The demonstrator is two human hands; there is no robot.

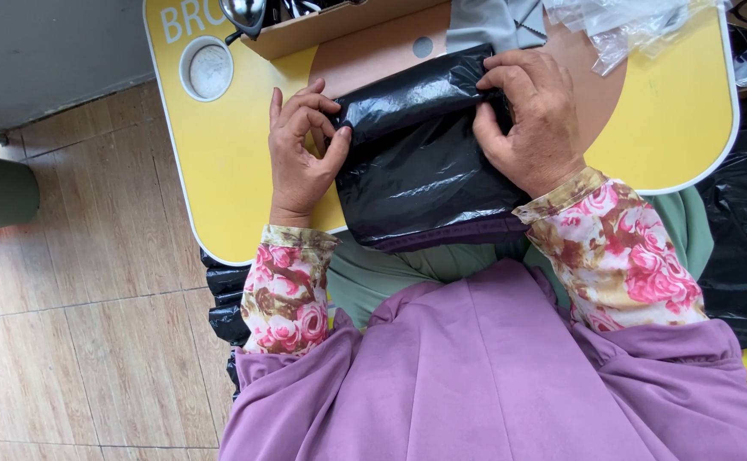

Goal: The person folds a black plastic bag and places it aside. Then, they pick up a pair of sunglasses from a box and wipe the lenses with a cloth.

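A black bag (420,154), folded into a flat packet, lies on the yellow counter (219,154) right in front of the person, its near edge hanging over the counter's rim. The left hand (301,145) sits at the bag's left edge, thumb and fingers pinched closed on the plastic. The right hand (531,115) lies on the bag's upper right corner, fingers curled down and gripping the folded top edge. Both arms wear rose-patterned sleeves (625,252) under a purple garment (493,376).

At the counter's far left corner is a round white cup recess (208,68). Beyond the bag stands a cardboard box (322,30) with a metal spoon (243,13) at its edge. Clear plastic (621,26) lies crumpled at the far right. More black plastic (745,230) is heaped to the right of the counter, and the floor (74,282) is wood-look tile.
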